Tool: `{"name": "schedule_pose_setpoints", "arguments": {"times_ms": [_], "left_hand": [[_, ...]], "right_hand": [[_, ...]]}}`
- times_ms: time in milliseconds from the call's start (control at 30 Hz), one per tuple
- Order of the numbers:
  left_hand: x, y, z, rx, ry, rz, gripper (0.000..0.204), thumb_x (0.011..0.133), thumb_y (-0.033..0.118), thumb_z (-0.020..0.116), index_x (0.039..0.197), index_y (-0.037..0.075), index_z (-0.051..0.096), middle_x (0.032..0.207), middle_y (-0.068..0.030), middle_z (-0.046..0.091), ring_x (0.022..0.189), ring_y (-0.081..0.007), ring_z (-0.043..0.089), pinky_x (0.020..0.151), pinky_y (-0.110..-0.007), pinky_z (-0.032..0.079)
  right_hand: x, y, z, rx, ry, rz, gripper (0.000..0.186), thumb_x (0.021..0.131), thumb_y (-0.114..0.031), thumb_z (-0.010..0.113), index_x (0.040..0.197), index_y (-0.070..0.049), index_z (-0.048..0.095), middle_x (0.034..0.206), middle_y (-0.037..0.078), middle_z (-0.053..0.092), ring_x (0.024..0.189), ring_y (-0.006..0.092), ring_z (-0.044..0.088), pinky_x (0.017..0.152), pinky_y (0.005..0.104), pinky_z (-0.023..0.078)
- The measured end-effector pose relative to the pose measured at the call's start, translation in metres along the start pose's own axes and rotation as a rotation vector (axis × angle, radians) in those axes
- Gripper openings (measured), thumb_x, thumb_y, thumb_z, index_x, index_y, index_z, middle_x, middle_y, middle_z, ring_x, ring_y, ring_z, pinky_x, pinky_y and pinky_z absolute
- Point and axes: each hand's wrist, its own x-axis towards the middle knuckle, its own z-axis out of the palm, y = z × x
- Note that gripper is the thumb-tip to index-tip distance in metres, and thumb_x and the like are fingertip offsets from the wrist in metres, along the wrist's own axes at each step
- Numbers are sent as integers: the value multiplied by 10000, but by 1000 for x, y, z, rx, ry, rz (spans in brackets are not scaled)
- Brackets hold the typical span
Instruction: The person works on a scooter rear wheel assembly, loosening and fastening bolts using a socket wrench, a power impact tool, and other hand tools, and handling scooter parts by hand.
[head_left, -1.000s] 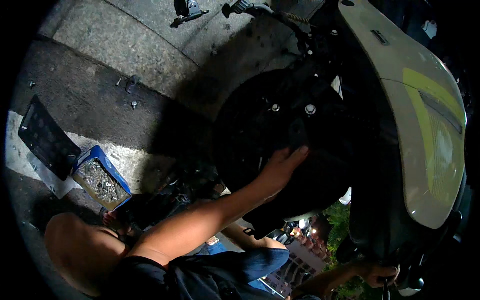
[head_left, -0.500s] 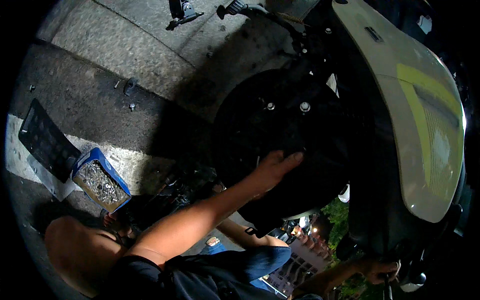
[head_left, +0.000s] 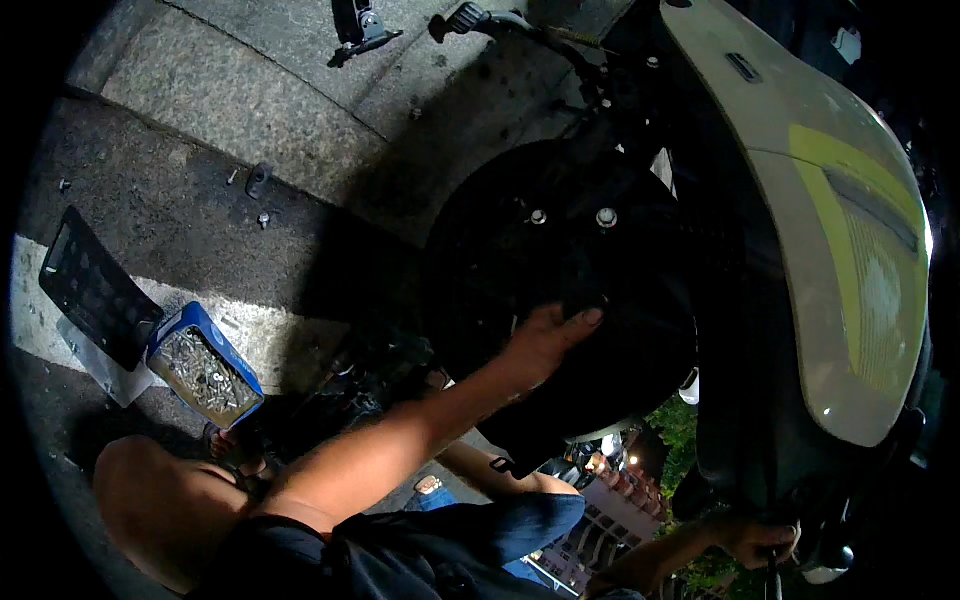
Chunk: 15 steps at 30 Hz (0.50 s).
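Observation:
My left hand reaches across a large black round part, likely the wheel, of a motorbike or scooter. Its thumb is stretched out against the dark surface; the other fingers are lost in shadow. Two bright bolt heads, one of them a hex bolt, sit above that hand. At the lower right, my right hand is closed around a thin metal rod, whose kind I cannot make out. This hand is beneath the beige body panel with its yellow-green patch.
On the pavement at left, a blue open box holds many loose screws and bolts. A black plastic panel lies beside it. Loose bolts and a small dark part lie further up. A footpeg-like piece sticks out at the top.
The view has shifted slightly. My left hand stays on the dark round part, and the rod in my right hand has tilted a little.

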Motion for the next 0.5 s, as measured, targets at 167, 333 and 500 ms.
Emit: {"name": "schedule_pose_setpoints", "arguments": {"times_ms": [167,333,500], "left_hand": [[2,-3,8,-263,-27,123,451,880,363,573,1134,-7,524,1086,-116,605,995,-220,568,910,-337,424],[3,4,14,-340,-27,149,480,875,373,578,1147,-17,512,1099,-132,598,1007,-225,563,915,-338,419],[-5,17,23,-286,113,146,480,876,402,571,1071,-36,548,981,-111,628,888,-186,593,804,-297,456]], "right_hand": [[-1,1,0,7,28,51,213,881,-198,593,885,15,591,830,97,606,730,182,543,683,312,444],[-1,-6,3,-18,51,70,216,872,-208,604,878,8,602,821,90,605,717,181,542,675,313,448],[0,1,2,52,69,117,206,869,-198,609,888,8,610,827,86,606,712,173,539,666,312,451]]}}
